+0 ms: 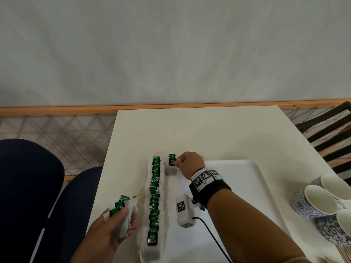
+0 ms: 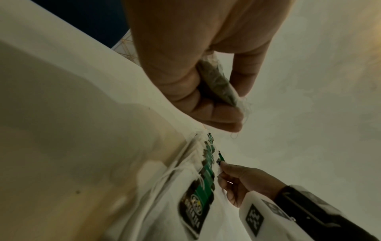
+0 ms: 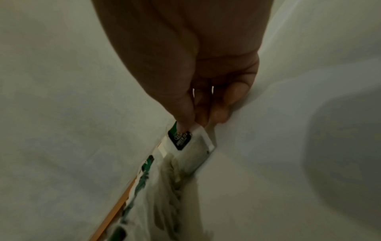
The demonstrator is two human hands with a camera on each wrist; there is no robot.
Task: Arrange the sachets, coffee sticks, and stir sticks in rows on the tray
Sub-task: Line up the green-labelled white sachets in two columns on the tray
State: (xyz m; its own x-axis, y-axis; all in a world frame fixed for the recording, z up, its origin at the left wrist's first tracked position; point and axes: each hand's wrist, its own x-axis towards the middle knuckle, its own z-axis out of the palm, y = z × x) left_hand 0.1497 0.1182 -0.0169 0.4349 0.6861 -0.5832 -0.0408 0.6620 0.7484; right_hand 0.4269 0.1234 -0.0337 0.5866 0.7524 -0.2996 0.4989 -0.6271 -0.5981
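Observation:
A long row of white tea sachets [image 1: 154,196] with green tags runs along the left side of the white tray [image 1: 252,165]. Just right of the row's far end lie two more sachets, starting a second row. My right hand [image 1: 177,162] pinches the nearer sachet [image 1: 171,161] of these by its tag; in the right wrist view the thumb and fingers [image 3: 185,117] grip that sachet [image 3: 181,138]. Left of the row, over the table, my left hand [image 1: 125,215] holds a bunch of sachets [image 1: 121,205]; its fingers curl round them [image 2: 218,84].
Blue-patterned cups [image 1: 319,202] stand clustered at the tray's right edge. A dark slatted chair [image 1: 332,133] is at the back right. My knees in dark blue [image 1: 28,186] are left of the white table [image 1: 190,130]. A wrist camera with cable [image 1: 185,209] hangs over the tray.

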